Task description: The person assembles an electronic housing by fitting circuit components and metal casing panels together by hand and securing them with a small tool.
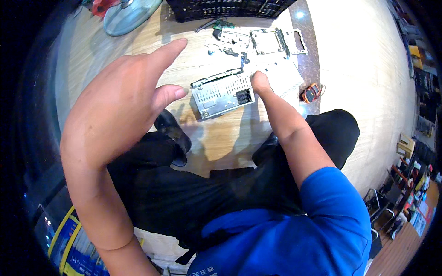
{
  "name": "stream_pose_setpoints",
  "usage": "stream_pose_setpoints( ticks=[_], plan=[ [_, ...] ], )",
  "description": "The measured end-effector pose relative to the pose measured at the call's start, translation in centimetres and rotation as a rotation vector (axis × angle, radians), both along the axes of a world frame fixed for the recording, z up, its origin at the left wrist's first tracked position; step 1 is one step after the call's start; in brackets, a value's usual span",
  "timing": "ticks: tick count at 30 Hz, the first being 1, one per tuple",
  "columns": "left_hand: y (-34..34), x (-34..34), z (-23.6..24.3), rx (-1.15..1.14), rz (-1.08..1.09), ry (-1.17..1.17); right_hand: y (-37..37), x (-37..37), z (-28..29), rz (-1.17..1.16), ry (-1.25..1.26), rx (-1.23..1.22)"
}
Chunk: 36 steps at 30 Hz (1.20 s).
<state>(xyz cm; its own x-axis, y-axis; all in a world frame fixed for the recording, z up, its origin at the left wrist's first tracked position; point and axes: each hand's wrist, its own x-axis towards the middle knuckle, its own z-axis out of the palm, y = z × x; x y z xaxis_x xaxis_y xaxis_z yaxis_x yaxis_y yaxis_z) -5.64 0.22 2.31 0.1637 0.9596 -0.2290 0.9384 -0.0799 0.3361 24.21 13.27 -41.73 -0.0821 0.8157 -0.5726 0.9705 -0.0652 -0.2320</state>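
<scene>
A silver metal device casing [220,95] with rows of slots lies on the floor in front of my feet. A square opening near its right end shows dark parts inside. My right hand [260,83] is closed at the casing's upper right corner; its fingertips are largely hidden. Raised close to the camera on the left, my left hand [122,94] holds nothing, its index finger and thumb stretched apart. Beyond the casing lie small loose parts and wires [232,42] and a metal frame [267,41]. A pale flat panel [284,76] rests just right of my right hand.
A black plastic crate [230,11] stands at the far side, with a green circuit board [224,24] before it. An orange and black multimeter [311,93] lies to the right. A round bluish disc [131,18] is at far left. My shoe [174,138] is near the casing.
</scene>
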Motion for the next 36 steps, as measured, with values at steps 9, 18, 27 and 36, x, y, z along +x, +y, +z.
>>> stream_pose_setpoints(
  ticks=[9,18,27,36],
  plan=[
    [-0.5,-0.2,-0.4,-0.014,0.004,-0.057,0.3,0.0,-1.2,0.086,-0.018,0.091],
    [-2.7,-1.2,-0.8,-0.012,0.054,-0.026,0.8,0.6,-3.2,0.045,0.014,0.146],
    [-2.8,-1.7,-0.7,-0.023,0.083,-0.066,1.2,0.8,-5.6,0.038,0.111,0.146],
    [-1.8,-0.5,-0.5,-0.094,0.074,-0.079,0.1,2.0,-2.8,0.066,0.134,0.198]
  ],
)
